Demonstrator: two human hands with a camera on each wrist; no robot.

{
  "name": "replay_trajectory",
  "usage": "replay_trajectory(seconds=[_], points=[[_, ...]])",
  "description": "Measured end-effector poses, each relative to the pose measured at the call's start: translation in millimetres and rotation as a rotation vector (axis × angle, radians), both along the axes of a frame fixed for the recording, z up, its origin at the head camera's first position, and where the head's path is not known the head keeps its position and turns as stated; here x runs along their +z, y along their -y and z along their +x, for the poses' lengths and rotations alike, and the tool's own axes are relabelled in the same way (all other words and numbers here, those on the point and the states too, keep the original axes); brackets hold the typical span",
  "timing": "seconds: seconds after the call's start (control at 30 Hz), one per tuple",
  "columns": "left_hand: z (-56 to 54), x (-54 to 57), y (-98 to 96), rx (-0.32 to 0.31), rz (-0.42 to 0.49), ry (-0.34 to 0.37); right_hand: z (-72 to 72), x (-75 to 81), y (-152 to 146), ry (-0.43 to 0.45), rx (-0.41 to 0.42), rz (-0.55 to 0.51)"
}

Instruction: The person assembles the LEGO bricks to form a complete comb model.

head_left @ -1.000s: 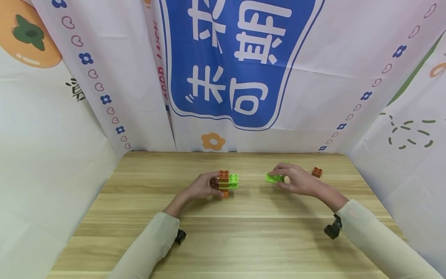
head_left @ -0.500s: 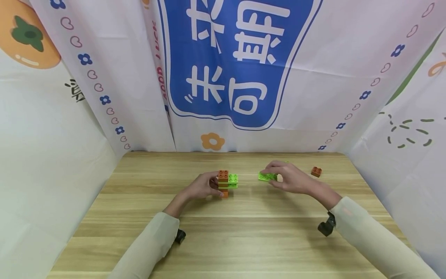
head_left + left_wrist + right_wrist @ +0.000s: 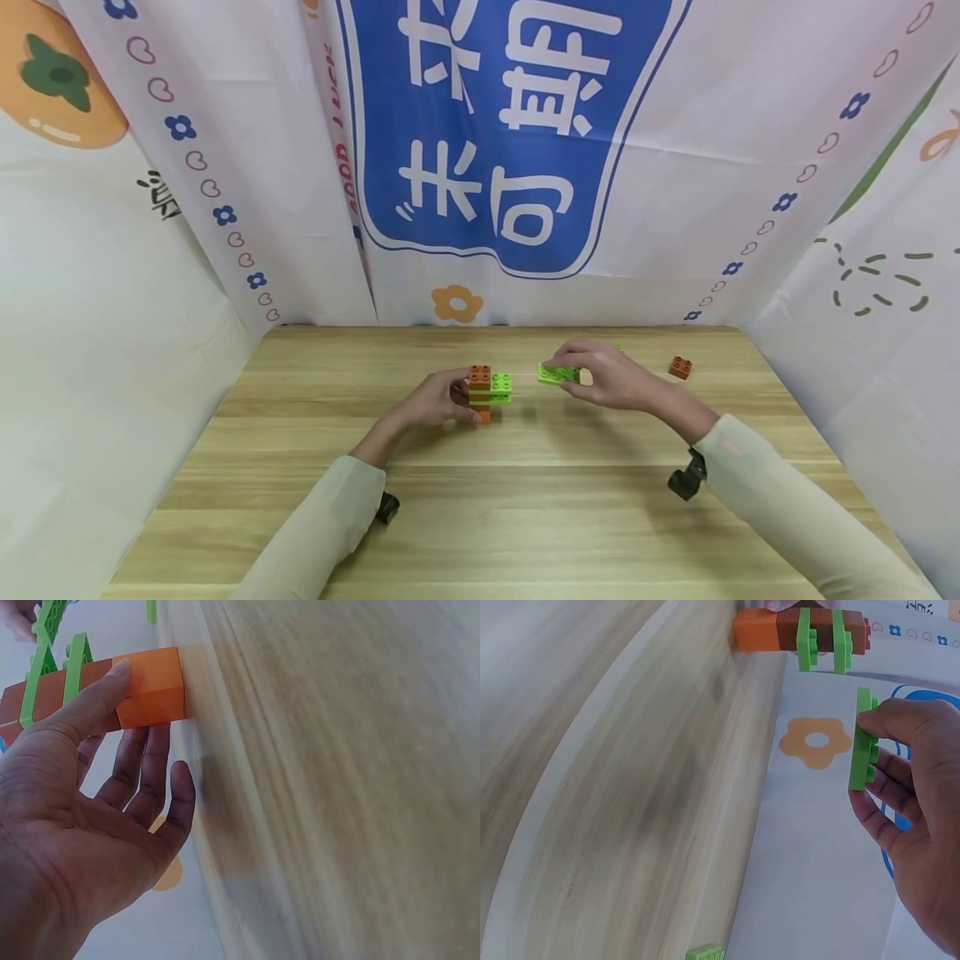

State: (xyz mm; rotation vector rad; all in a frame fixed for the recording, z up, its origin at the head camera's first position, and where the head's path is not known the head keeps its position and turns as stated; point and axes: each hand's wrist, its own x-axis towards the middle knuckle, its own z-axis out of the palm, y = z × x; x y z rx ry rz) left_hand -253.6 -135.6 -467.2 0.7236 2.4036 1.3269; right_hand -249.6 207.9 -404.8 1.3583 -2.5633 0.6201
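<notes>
A tower of toy building bricks [image 3: 480,381] stands upright on the table, with an orange brick [image 3: 154,686] at its base and brown bricks above. Two thin green plates [image 3: 805,641] sit between the brown bricks and jut out to the right. My left hand [image 3: 435,402] grips the tower from its left side, thumb on the orange brick. Held up off the table, a flat green plate brick [image 3: 862,742] with studs is pinched between the thumb and fingers of my right hand [image 3: 611,377], a short way right of the tower.
A loose brown brick [image 3: 681,367] lies on the wooden table [image 3: 480,517] at the back right. Another green piece [image 3: 706,952] lies behind my right hand, mostly hidden in the head view. A printed cloth [image 3: 660,208] hangs along the back edge.
My right hand has moved left and slightly up with the green plate brick, closer to the tower. The left hand and the tower stay in place.
</notes>
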Motion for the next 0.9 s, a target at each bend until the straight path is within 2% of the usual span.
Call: replay_trajectory(seconds=[0.67, 0.9], points=[[0.0, 0.8, -0.3, -0.004, 0.000, 0.015, -0.3, 10.3, 27, -0.041, 0.049, -0.033], [-2.7, -1.6, 0.8, -0.011, -0.005, -0.006, -0.9, 12.5, 39, -0.049, 0.064, -0.032]])
